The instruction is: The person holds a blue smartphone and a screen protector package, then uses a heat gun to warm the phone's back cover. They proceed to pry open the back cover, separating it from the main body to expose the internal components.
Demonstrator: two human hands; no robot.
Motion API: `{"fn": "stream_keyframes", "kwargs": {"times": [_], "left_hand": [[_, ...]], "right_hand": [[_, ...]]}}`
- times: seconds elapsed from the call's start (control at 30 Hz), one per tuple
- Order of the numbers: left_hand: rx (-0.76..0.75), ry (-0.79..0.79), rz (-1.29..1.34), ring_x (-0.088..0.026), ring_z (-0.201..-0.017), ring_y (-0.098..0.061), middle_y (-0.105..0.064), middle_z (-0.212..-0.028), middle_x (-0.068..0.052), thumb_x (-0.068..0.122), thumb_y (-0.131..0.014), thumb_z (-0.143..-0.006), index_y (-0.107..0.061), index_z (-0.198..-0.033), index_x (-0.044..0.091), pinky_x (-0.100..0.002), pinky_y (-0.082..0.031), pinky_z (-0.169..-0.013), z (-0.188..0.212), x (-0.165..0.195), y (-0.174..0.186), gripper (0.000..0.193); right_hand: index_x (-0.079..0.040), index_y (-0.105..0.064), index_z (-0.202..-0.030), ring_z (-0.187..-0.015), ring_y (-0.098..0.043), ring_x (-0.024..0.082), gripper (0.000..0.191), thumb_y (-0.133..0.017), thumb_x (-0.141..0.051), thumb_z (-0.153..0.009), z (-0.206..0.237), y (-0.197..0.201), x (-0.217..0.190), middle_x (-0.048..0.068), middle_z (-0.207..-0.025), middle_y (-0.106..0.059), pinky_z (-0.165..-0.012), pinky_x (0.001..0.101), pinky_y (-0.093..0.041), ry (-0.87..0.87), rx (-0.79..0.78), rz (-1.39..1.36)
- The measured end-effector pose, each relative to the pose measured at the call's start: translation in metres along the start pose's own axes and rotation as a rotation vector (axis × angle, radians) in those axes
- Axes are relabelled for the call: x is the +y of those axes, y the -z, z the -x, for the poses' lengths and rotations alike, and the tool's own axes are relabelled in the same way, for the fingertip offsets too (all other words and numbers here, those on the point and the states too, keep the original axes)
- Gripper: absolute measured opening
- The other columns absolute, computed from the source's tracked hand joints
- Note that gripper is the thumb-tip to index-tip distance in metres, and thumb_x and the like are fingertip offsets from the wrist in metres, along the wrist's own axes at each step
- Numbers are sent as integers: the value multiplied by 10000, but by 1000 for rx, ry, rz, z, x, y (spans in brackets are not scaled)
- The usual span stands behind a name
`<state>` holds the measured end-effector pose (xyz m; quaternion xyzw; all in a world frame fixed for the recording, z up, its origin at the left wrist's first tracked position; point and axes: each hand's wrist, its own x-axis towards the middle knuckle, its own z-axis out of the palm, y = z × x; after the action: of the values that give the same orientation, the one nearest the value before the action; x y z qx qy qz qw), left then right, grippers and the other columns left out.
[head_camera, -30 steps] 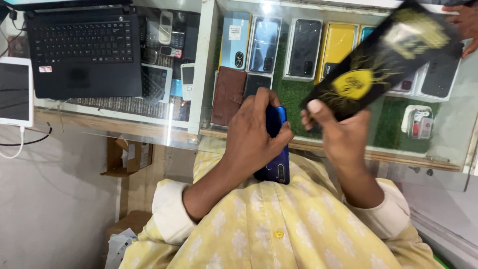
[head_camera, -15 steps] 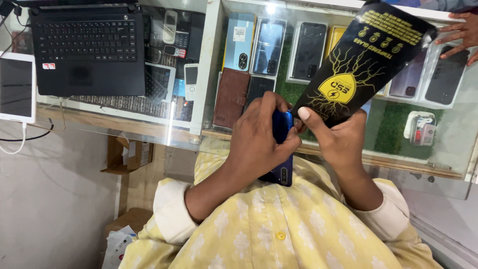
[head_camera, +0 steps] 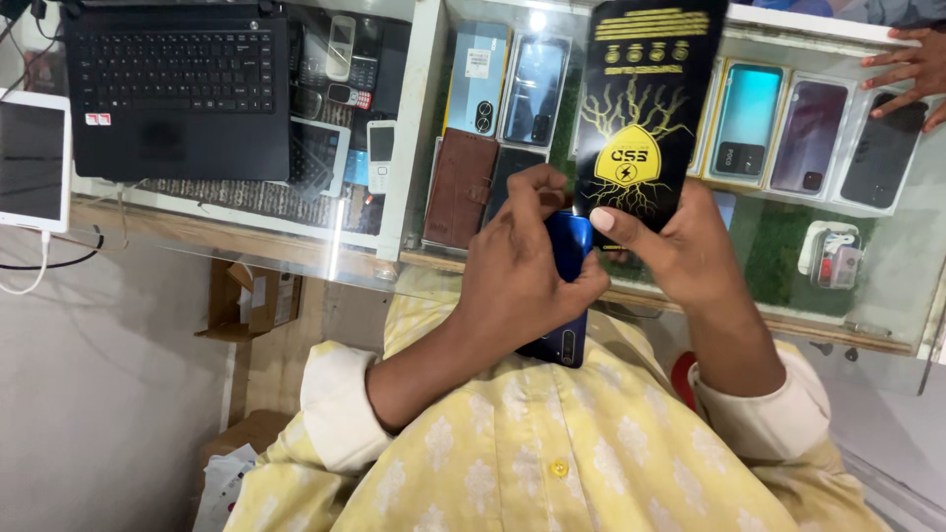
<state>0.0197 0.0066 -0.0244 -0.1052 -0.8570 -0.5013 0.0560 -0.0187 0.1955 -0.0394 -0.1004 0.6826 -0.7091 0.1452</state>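
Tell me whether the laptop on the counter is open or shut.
Open. The black laptop on the glass counter shows its keyboard and touchpad facing up; its screen lies beyond the picture's top edge, so on or off cannot be told.

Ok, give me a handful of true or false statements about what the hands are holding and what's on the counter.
1. The left hand holds a blue phone. True.
2. The right hand holds a red packet. False: it holds a black packet with yellow print.
3. A black laptop sits open on the glass counter. True.
4. The blue phone lies flat on the counter. False: it is held up near the person's chest.
5. Another person's hand rests on the counter. True.
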Motion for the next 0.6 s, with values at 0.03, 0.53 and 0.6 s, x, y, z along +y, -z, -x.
{"fn": "stream_keyframes", "kwargs": {"times": [0.03, 0.53, 0.6], "left_hand": [[0, -22, -16, -339, -1083, -709, -641, -1163, -211, 193, -758, -826, -359, -1342, -53, -416, -587, -912, 1, 0, -2, 697], [-15, 122, 130, -390, -976, -724, -589, -1180, -309, 229, -861, -773, -194, -1433, -41, -430, -599, -824, 22, 1, -10, 976], [-51, 168, 131, -387, -905, -740, -636, -1083, -276, 230, -852, -759, -188, -1459, -33, -436, -604, -792, 22, 3, -12, 1000]], "right_hand": [[-6, -658, -1120, -827, -640, 51, 256, -761, -187, -972, -1, 1, -1, 2, -958, -696, -714, 207, -539, 12, -21, 23], [-25, -668, -1066, -613, -599, 48, 273, -784, -200, -892, -5, 16, -18, -11, -806, -681, -511, 213, -490, -157, -47, 135], [-9, -681, -1035, -590, -577, 50, 258, -789, -200, -900, -6, 15, -17, 1, -762, -663, -497, 217, -456, -189, -44, 186]]}}
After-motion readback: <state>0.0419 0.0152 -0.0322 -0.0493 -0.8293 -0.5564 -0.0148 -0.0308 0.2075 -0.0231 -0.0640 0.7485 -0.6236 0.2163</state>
